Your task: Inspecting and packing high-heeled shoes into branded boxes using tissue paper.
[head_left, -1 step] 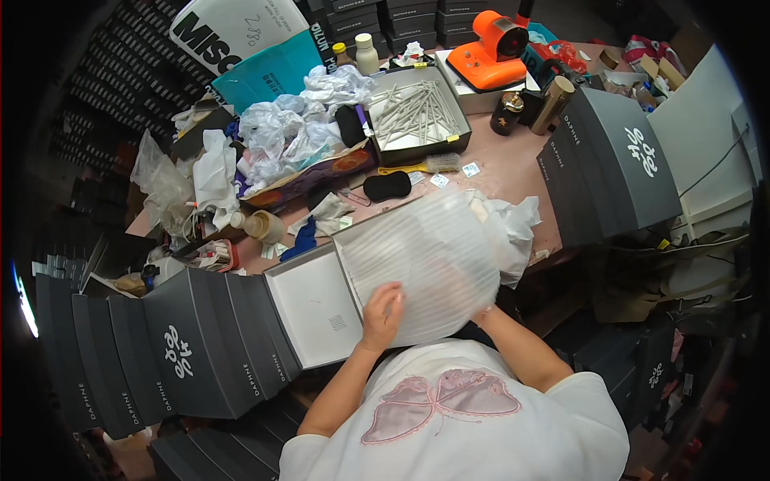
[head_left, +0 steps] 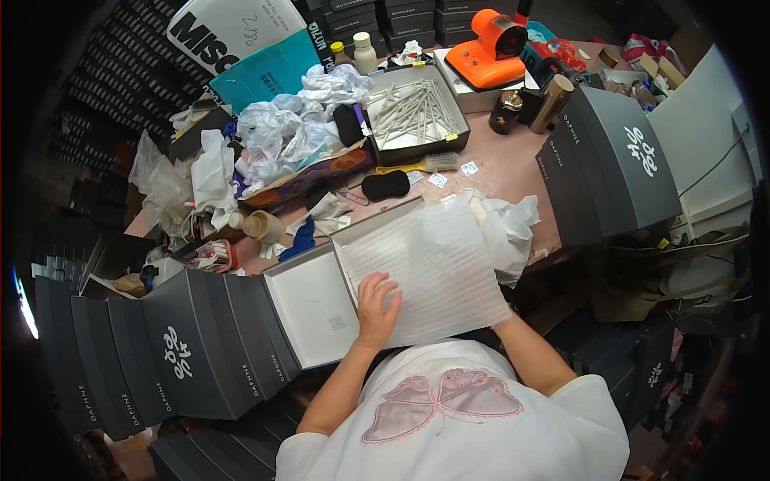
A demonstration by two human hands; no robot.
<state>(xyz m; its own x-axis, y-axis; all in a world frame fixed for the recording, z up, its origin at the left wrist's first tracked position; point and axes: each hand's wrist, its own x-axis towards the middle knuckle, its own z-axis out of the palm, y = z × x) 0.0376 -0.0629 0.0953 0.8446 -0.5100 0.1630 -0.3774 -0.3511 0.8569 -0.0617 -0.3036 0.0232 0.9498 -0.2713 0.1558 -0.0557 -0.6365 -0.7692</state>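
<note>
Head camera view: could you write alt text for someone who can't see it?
A person's left hand presses flat on a white foam sheet covering an open grey box on a cluttered pink table. The right hand is hidden under the sheet; dark boxes stand stacked nearby.

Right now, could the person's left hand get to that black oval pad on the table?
Probably yes: the left hand lies flat on the white sheet, and only that sheet and the open box's edge lie before the black oval pad.

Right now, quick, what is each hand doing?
Left hand: open, flat on the white wrapping sheet over the open box.
Right hand: hidden under the sheet's near edge, cannot be told.
</note>
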